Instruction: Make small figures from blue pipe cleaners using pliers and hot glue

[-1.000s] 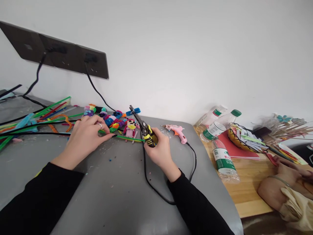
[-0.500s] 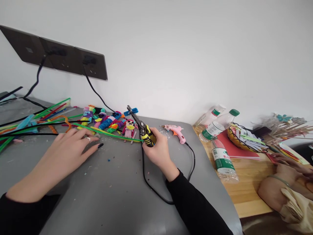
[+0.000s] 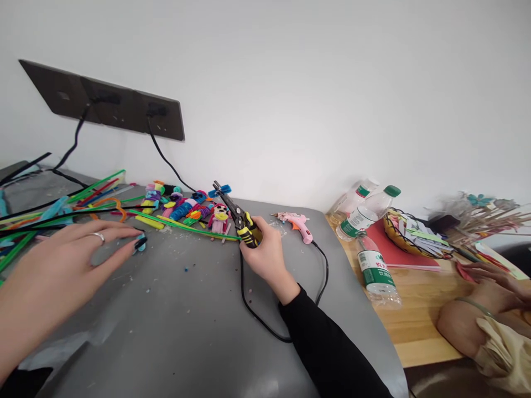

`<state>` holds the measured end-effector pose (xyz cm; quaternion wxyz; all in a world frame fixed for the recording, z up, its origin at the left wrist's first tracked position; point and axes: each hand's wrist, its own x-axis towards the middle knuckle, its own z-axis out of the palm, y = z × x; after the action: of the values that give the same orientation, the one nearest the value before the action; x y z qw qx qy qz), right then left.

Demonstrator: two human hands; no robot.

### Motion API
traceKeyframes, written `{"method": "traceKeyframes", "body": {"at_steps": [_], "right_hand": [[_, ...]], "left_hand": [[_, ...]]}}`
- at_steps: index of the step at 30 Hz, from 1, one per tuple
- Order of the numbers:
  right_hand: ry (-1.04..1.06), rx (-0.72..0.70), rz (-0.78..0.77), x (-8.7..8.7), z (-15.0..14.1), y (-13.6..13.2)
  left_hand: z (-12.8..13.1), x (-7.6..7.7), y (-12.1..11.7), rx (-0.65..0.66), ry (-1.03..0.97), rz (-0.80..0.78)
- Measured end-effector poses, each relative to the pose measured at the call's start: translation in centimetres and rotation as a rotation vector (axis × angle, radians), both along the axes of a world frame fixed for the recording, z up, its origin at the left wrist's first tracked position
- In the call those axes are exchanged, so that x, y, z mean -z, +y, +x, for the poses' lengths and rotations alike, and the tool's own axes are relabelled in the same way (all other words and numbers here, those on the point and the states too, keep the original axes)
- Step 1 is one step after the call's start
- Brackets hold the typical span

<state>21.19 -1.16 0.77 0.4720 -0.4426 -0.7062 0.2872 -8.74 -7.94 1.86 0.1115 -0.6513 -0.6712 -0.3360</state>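
Observation:
My right hand (image 3: 267, 249) is wrapped round a pair of pliers (image 3: 240, 218) with black and yellow handles. A short blue fuzzy piece (image 3: 219, 190) is at the jaws; whether they grip it I cannot tell. My left hand (image 3: 83, 249) pinches a small light-blue piece (image 3: 141, 243) between thumb and fingertip, just above the grey table (image 3: 186, 320). Close by lie a yellow stick (image 3: 149, 221), green pipe cleaners (image 3: 194, 229) and an orange bent pipe cleaner (image 3: 118, 205). Several small pipe-cleaner dolls lie behind, among them a pink one (image 3: 219, 218).
A pink glue gun (image 3: 296, 224) lies right of the pliers, its black cord (image 3: 265, 329) looping forward. Plastic bottles (image 3: 377, 271) and a basket of paper strips (image 3: 415, 235) are on the wooden table (image 3: 427, 320). Another person's hand (image 3: 489, 282) is at the far right.
My left hand has drawn back left and closed from spread fingers into a pinch on the light-blue piece. My right hand still holds the pliers in nearly the same place.

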Motion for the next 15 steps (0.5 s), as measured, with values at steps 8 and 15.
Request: {"method": "traceKeyframes", "body": {"at_steps": [8,15], "right_hand": [[-0.037,0.011,0.032,0.1,-0.2,-0.2],[-0.077,0.014,0.057,0.0,-0.3,-0.6]], "left_hand": [[8.6,-4.0,0.3,0.133,-0.133,0.356],[11.8,-3.7,1.8,0.098,-0.352,0.232]]}}
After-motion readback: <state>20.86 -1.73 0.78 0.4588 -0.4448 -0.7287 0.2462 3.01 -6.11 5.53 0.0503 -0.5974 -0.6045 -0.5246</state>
